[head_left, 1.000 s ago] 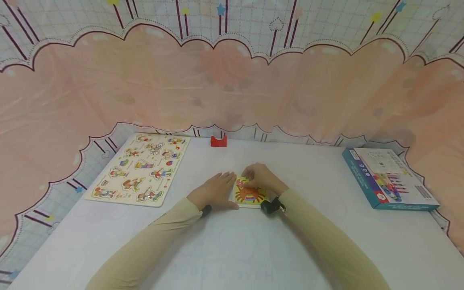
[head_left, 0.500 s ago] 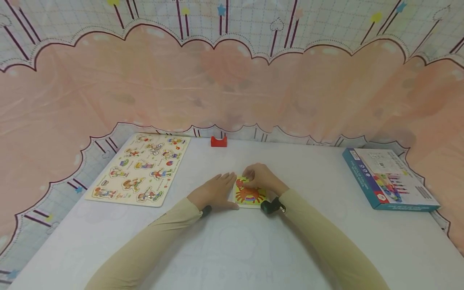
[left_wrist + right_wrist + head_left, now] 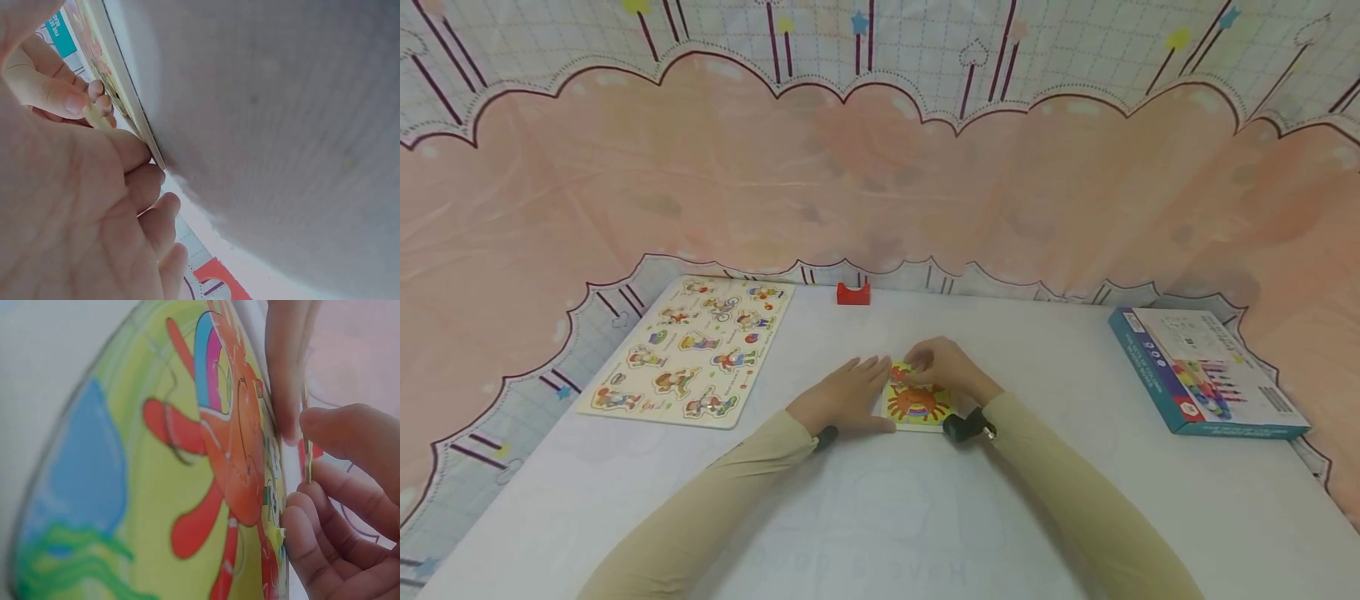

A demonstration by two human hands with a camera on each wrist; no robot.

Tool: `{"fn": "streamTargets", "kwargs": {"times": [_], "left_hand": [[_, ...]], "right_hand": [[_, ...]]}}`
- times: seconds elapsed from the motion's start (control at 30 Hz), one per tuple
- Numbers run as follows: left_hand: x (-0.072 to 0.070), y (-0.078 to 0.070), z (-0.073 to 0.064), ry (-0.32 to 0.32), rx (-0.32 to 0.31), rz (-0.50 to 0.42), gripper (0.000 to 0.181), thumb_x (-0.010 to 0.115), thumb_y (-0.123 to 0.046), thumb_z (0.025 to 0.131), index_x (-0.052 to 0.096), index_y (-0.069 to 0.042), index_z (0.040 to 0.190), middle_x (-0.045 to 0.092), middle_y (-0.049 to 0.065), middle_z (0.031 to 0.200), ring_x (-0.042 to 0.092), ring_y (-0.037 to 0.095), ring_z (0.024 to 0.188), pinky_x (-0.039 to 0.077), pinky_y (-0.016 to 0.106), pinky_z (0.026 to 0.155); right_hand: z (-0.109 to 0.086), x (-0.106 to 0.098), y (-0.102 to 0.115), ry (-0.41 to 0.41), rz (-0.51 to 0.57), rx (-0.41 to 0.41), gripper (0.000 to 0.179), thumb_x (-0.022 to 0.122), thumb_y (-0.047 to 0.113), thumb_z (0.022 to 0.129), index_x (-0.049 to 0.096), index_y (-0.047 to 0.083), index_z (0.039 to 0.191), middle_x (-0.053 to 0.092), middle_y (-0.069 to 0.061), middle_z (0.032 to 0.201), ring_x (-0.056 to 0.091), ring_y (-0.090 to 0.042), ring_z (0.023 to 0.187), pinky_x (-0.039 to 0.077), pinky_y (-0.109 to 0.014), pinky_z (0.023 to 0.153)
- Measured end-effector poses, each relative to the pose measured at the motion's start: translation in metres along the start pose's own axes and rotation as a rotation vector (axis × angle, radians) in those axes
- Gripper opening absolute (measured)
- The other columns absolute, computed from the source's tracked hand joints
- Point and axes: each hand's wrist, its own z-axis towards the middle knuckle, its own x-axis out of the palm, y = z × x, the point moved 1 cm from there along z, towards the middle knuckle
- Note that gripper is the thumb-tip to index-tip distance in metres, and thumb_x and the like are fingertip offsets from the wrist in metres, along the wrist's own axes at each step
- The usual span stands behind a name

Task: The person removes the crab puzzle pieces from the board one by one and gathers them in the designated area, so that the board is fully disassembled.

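Note:
A small square jigsaw puzzle (image 3: 917, 408) with an orange-red crab and a rainbow on a yellow ground lies on the white table. My left hand (image 3: 842, 396) rests beside its left edge, fingers extended, fingertips touching the board's rim in the left wrist view. Over the puzzle's upper part, my right hand (image 3: 951, 371) pinches a thin puzzle piece (image 3: 307, 450) between thumb and fingers. That piece stands nearly edge-on in the right wrist view, raised off the picture, so its printed face is hidden there. The right fingers cover the puzzle's upper right corner in the head view.
A large picture board (image 3: 685, 354) with figures of children lies at the left. Near the table's back edge stands a red notched block (image 3: 853, 295). A flat teal-edged box (image 3: 1217, 375) lies at the right. Behind the table hangs a patterned cloth (image 3: 880, 183).
My right hand has shifted slightly to the right, still pinching the piece. The left hand stays in place beside the puzzle.

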Motion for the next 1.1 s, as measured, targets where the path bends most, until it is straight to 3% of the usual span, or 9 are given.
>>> {"fn": "streamTargets", "kwargs": {"times": [0.27, 0.5, 0.83, 1.1], "left_hand": [[0.001, -0.001, 0.003, 0.001, -0.005, 0.020, 0.096, 0.056, -0.064, 0.082, 0.018, -0.010, 0.151, 0.016, 0.006, 0.159, 0.015, 0.023, 0.147, 0.013, 0.040, 0.121], [0.003, -0.002, 0.003, 0.003, -0.016, 0.013, 0.095, 0.057, -0.062, 0.082, 0.017, -0.010, 0.151, 0.016, 0.005, 0.159, 0.016, 0.023, 0.147, 0.014, 0.039, 0.121], [0.004, 0.000, 0.002, 0.000, -0.029, 0.000, 0.095, 0.057, -0.062, 0.082, 0.016, -0.012, 0.151, 0.015, 0.003, 0.159, 0.015, 0.022, 0.147, 0.013, 0.039, 0.122], [0.002, -0.002, 0.000, 0.000, -0.012, -0.016, 0.093, 0.058, -0.060, 0.083, 0.017, -0.012, 0.151, 0.016, 0.004, 0.159, 0.015, 0.022, 0.147, 0.014, 0.039, 0.121]], "right_hand": [[-0.004, -0.010, -0.007, -0.009, 0.012, -0.042, 0.031, 0.073, 0.023, 0.082, 0.068, 0.008, 0.109, 0.068, -0.007, 0.103, 0.060, -0.019, 0.093, 0.054, -0.035, 0.089], [-0.011, -0.039, -0.027, -0.085, 0.030, -0.102, 0.032, 0.072, 0.020, 0.082, 0.066, 0.006, 0.111, 0.068, -0.010, 0.108, 0.062, -0.024, 0.100, 0.052, -0.040, 0.094], [-0.006, -0.078, -0.065, -0.200, -0.017, -0.032, 0.034, 0.071, 0.015, 0.082, 0.065, 0.002, 0.113, 0.066, -0.017, 0.112, 0.061, -0.030, 0.105, 0.050, -0.043, 0.095], [0.006, -0.085, -0.087, -0.189, -0.006, 0.067, 0.034, 0.068, 0.017, 0.086, 0.063, 0.002, 0.116, 0.063, -0.018, 0.119, 0.057, -0.033, 0.114, 0.047, -0.045, 0.100]]}}
